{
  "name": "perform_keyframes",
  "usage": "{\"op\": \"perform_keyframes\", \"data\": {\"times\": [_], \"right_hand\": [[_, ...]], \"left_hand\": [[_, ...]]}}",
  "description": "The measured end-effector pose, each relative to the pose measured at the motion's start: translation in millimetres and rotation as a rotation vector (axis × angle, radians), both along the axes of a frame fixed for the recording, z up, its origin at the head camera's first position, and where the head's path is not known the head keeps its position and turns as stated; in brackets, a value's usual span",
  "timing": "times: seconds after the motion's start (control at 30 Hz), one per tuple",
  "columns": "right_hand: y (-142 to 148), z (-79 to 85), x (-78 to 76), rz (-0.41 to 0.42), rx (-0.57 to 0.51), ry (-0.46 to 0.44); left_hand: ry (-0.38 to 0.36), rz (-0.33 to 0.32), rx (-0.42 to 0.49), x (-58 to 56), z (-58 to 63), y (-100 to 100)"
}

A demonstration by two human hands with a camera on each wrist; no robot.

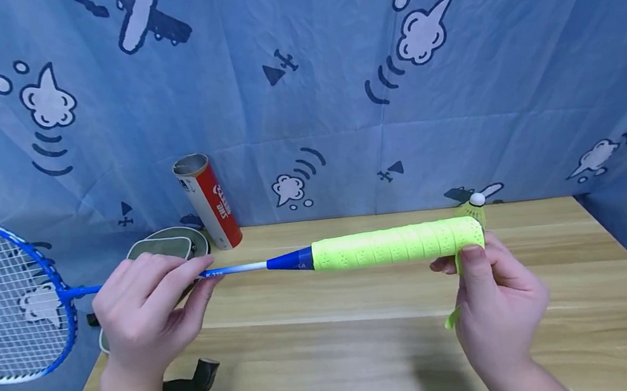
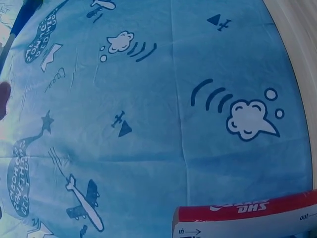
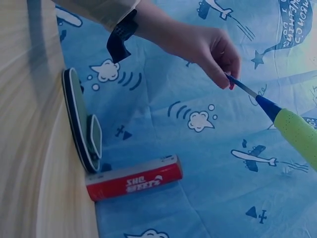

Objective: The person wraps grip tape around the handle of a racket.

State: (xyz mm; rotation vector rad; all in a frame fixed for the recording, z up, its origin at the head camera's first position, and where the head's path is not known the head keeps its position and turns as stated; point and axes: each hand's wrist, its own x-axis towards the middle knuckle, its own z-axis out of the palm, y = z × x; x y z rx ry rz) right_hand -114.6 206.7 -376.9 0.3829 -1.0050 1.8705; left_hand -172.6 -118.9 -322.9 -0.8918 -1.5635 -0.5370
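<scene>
A blue and white badminton racket lies level across the head view, held above the table. Its strung head extends to the left edge. Bright yellow-green perforated grip tape wraps the handle in overlapping turns. With thumb and fingertips, my left hand pinches the thin shaft. At the butt end, my right hand pinches the handle, its thumb pressing on the tape and a short strip of tape hanging below. The right wrist view shows the left hand on the shaft and the taped handle running off the right edge.
A red and white shuttlecock tube stands at the table's back edge, beside a green zippered case. Behind the racket butt is a yellow shuttlecock. A black strap hangs by the left wrist. Blue printed cloth covers the background.
</scene>
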Motion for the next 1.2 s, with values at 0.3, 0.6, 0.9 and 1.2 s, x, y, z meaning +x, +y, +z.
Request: {"op": "perform_keyframes", "data": {"times": [0.3,0.6,0.9,1.2], "right_hand": [[-1,0.7,0.2,0.162,0.029,0.115],[1,1.0,-0.2,0.12,0.004,0.081],[3,-1.4,2.0,0.215,0.012,0.134],[1,1.0,0.0,0.183,0.013,0.133]], "left_hand": [[0.048,-0.018,0.036,-1.2,1.5,3],[0.017,0.015,0.014,-0.9,0.4,4],[-0.097,-0.001,-0.107,2.9,-2.4,-7],[-0.04,-0.051,-0.06,1.0,-1.7,-4]]}}
